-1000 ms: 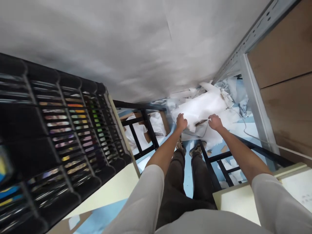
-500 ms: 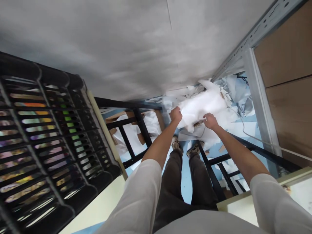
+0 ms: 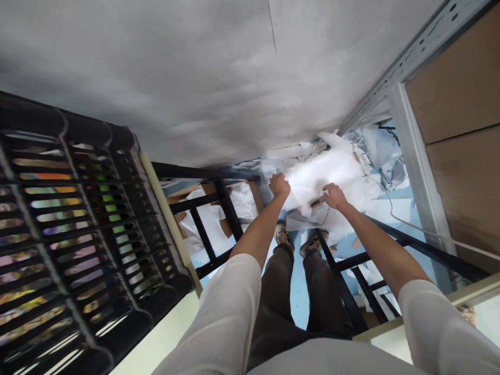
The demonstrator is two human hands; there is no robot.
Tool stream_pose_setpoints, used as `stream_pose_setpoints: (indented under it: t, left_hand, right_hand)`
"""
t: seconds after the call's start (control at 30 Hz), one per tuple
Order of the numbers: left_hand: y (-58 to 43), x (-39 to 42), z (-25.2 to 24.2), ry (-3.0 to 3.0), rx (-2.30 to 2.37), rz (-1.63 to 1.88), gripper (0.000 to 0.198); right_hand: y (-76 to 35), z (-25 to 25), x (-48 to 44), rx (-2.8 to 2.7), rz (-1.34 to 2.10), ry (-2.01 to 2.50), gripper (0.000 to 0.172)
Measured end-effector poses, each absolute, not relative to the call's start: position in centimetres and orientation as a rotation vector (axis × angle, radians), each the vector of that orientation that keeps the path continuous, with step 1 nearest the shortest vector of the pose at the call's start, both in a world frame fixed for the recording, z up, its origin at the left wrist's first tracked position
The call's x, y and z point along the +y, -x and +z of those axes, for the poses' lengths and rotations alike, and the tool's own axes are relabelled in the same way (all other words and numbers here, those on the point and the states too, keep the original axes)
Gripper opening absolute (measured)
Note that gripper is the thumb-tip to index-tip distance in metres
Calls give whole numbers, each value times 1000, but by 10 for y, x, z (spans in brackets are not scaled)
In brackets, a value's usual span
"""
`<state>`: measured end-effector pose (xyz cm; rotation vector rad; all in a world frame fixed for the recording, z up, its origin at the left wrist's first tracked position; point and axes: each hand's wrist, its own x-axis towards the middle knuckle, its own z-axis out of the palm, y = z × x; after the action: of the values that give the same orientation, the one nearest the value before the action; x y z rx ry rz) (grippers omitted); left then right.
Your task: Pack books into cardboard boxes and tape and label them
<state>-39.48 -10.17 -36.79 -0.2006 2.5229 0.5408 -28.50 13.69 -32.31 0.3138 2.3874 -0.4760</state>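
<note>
The left hand (image 3: pixel 279 186) is just right of the frame's centre, knuckles up and fingers bent, at the left part of a white sheet (image 3: pixel 328 169); whether its grip is closed on the sheet I cannot tell. The right hand (image 3: pixel 335 197), a little lower and further right, points its curled fingers left, thumb near forefinger, beside the sheet's lower edge and a brown strip (image 3: pixel 317 202); its grip is too small to read. Both arms reach forward from the bottom corners, nearly straight, slanting inward, the hands apart with the sheet between and beyond them. The sheet lies right of centre, crumpled white scraps behind it. Below are two shoes (image 3: pixel 283 234) on the blue floor (image 3: pixel 299 304), between black frames, left (image 3: pixel 228 208) and right (image 3: pixel 344 294). A black crate (image 3: pixel 42 245) fills the lower left on a cream counter (image 3: pixel 175 323); brown boxes (image 3: pixel 461 177) stand at the right edge, behind a metal post (image 3: pixel 424 166).
</note>
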Motion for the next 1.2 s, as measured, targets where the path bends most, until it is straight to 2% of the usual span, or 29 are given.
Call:
stream_pose_setpoints:
  t: [0.07,0.2,0.33,0.8,1.0,1.2]
  left_hand:
    - [396,-102,-369,198,2508,554,13]
    - [400,-100,-361,230,2518,785,16]
    - [405,-95,-333,365,2513,1038,16]
    - [406,-84,-151,427,2575,1473,20]
    - [409,-75,-82,350,2575,1627,20]
    - [391,-64,-10,242,2443,1653,14]
  right_hand:
    - [286,-325,137,2389,-489,-321,37]
    - [286,-325,139,2401,-531,-312,36]
    - [287,-310,139,2410,-586,-316,35]
    - [307,-190,129,2535,-815,-306,29]
    - [313,-139,133,2558,-1045,-365,26]
    - [305,-71,117,2487,-1433,-489,21]
